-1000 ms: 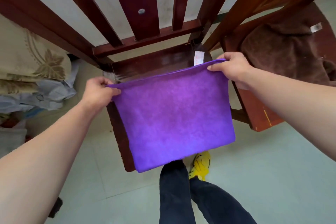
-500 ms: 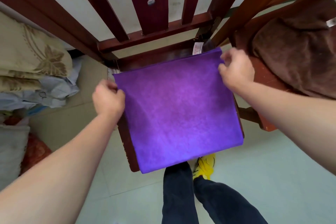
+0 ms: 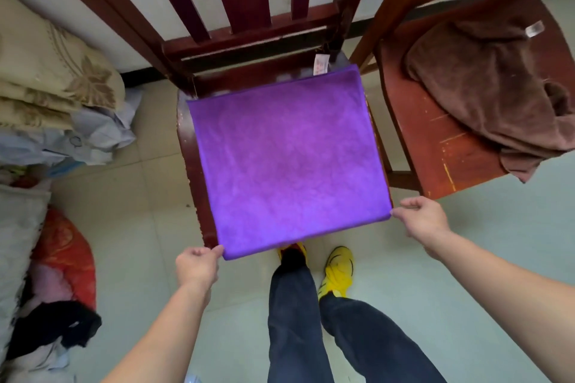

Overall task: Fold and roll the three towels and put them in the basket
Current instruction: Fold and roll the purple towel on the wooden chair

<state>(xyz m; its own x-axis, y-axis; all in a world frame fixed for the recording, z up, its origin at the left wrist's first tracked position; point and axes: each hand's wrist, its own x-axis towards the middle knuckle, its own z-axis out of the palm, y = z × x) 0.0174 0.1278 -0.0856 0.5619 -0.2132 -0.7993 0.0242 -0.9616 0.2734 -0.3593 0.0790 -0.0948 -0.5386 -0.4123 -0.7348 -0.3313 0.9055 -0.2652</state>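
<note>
A folded purple towel lies flat on the seat of a dark wooden chair, with a white label at its far edge. My left hand pinches the towel's near left corner. Its near right corner is pinched by my right hand. A crumpled brown towel lies on the seat of a second wooden chair to the right. No basket is in view.
Folded beige bedding and plastic bags are piled at the left, with red and black cloth on the floor below them. My legs and yellow shoes stand right in front of the chair on the tiled floor.
The towel was held up by its top corners, then laid flat on the chair seat. Both hands have moved from the far corners to the near corners.
</note>
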